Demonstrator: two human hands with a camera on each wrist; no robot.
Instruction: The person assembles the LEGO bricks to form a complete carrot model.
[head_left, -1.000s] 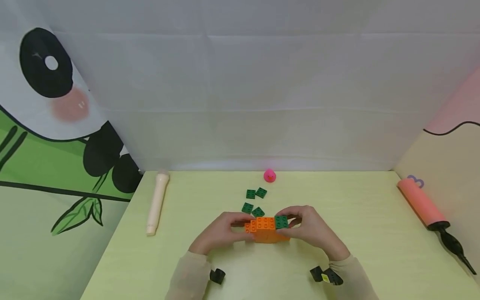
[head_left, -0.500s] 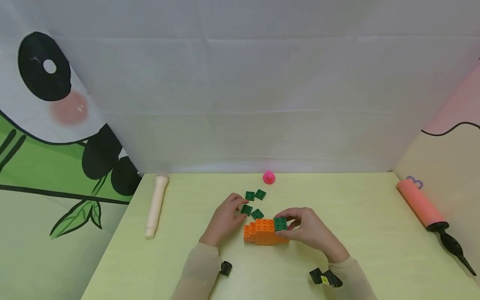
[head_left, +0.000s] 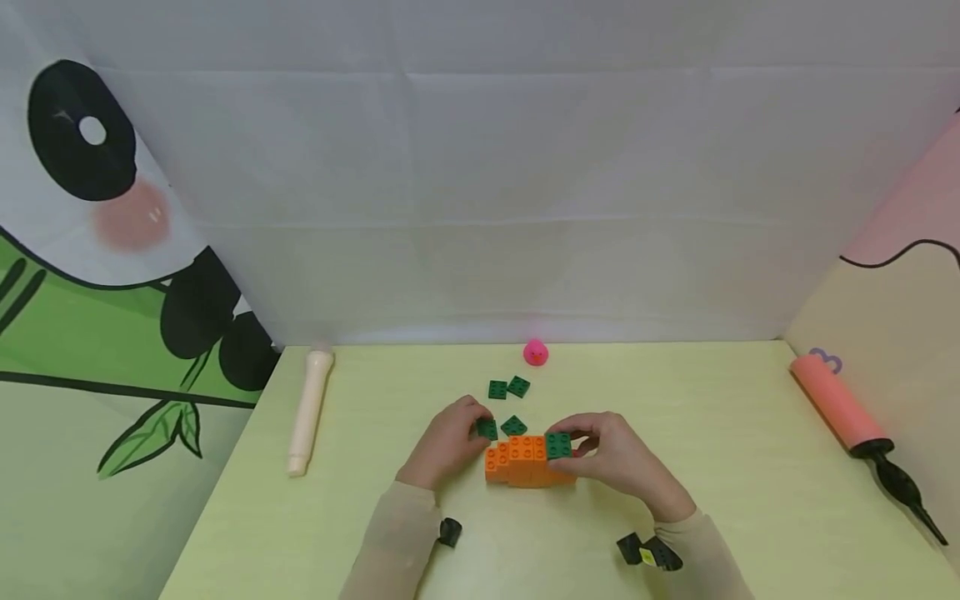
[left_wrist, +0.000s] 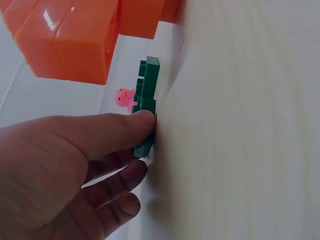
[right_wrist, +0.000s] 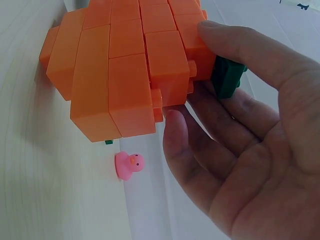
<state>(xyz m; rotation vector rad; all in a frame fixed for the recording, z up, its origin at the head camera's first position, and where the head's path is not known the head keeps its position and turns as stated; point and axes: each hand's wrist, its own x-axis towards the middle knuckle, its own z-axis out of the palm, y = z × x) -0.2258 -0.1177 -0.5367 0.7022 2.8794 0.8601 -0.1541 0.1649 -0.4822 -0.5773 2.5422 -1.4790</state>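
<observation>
An orange brick build [head_left: 527, 468] with stepped ends stands on the table. On its upper right sits a green brick [head_left: 558, 445]. My right hand [head_left: 622, 458] grips the build's right side at the top, thumb in front and fingers behind, as the right wrist view shows on the orange bricks [right_wrist: 130, 95]. To the left of the build, my left hand [head_left: 447, 444] pinches a small flat green brick [head_left: 487, 428] close to the tabletop. In the left wrist view the thumb covers part of that brick [left_wrist: 144, 148]. Just beyond it lies a loose green brick [head_left: 513, 426].
Two further green bricks [head_left: 498, 389] lie behind, before a pink rubber duck [head_left: 536, 353] at the table's back edge. A pale stick-like roller [head_left: 311, 412] lies left. At the right edge is a salmon-pink cylinder with a black pointed end [head_left: 840, 404].
My left hand has let go of the build's left side, reached back to the loose green bricks and taken hold of one. The right hand has kept its grip on the build.
</observation>
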